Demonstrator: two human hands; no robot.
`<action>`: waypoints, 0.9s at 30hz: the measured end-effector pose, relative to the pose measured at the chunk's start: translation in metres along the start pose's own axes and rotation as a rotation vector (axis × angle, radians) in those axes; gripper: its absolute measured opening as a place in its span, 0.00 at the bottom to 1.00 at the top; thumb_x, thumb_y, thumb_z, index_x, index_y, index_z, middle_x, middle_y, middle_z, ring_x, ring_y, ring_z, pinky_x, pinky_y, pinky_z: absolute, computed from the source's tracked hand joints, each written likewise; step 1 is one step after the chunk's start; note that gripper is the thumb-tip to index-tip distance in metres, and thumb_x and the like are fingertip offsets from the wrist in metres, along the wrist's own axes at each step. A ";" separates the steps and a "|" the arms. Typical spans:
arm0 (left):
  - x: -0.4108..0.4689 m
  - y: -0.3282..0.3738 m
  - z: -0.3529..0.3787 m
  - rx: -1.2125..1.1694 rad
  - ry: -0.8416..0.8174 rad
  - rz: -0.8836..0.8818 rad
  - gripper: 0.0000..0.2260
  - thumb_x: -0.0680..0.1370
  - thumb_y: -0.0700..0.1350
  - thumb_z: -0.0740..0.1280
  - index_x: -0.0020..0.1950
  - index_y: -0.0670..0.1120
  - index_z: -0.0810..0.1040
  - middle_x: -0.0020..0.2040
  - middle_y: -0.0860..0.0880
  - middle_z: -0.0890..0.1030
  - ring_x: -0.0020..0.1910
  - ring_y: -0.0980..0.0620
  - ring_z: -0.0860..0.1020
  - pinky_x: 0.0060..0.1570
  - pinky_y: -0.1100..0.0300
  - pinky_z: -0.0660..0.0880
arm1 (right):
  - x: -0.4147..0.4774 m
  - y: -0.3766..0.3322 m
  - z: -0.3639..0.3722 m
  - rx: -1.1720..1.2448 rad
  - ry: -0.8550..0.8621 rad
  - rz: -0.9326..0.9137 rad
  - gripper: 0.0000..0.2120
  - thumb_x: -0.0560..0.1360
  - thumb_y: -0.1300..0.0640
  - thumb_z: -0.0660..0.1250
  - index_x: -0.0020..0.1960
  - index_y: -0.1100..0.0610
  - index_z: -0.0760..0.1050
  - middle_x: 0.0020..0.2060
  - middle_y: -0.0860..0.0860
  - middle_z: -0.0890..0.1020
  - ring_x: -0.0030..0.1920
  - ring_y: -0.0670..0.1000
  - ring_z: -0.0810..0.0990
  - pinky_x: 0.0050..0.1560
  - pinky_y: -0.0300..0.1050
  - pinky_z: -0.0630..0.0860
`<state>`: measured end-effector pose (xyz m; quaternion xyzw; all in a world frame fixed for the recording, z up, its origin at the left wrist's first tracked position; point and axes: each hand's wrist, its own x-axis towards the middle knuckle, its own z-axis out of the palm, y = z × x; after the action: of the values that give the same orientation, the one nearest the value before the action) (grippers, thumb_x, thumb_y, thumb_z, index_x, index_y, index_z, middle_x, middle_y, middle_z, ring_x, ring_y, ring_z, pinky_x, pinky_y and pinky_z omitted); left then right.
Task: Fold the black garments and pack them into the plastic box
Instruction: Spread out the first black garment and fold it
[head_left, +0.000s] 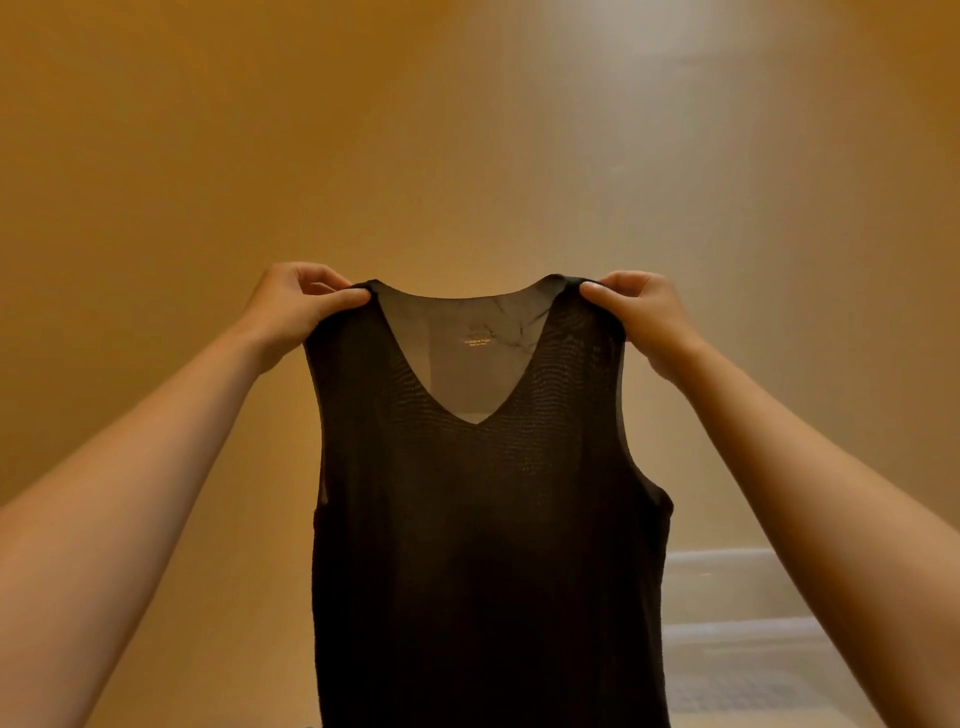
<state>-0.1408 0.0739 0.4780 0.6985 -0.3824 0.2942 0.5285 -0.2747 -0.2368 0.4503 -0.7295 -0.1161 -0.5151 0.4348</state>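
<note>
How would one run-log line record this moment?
black top: held up, unfolded | left hand: pinches one strap | right hand: pinches other strap | plastic box: lower right

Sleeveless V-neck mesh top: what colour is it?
The sleeveless mesh top is black; head view shows it best.

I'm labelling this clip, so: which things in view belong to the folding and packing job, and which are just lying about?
Belong to the job: black top, held up by its shoulders; left hand; right hand; clear plastic box, lower right.
Just there: brown wall behind.
</note>
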 end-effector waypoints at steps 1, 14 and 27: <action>-0.003 0.004 -0.004 -0.013 0.000 -0.001 0.06 0.75 0.48 0.72 0.45 0.46 0.81 0.46 0.46 0.82 0.47 0.49 0.79 0.44 0.56 0.76 | -0.002 -0.007 -0.002 -0.004 0.008 -0.010 0.06 0.78 0.55 0.66 0.49 0.57 0.80 0.42 0.51 0.82 0.44 0.46 0.81 0.37 0.33 0.77; -0.027 0.044 -0.029 -0.050 -0.045 0.039 0.06 0.74 0.47 0.72 0.42 0.46 0.81 0.44 0.46 0.81 0.44 0.51 0.79 0.41 0.59 0.75 | -0.026 -0.062 -0.027 -0.062 -0.026 -0.034 0.10 0.79 0.54 0.64 0.53 0.59 0.79 0.44 0.51 0.81 0.44 0.46 0.80 0.44 0.39 0.80; -0.007 -0.075 0.044 0.017 -0.214 -0.129 0.11 0.74 0.51 0.72 0.48 0.43 0.83 0.48 0.46 0.83 0.48 0.51 0.80 0.44 0.60 0.75 | -0.012 0.068 0.013 -0.117 -0.104 0.204 0.08 0.79 0.53 0.65 0.50 0.54 0.80 0.45 0.53 0.83 0.45 0.48 0.82 0.42 0.38 0.80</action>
<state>-0.0805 0.0441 0.4216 0.7534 -0.3886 0.1864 0.4966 -0.2296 -0.2638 0.4043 -0.7872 -0.0336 -0.4357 0.4351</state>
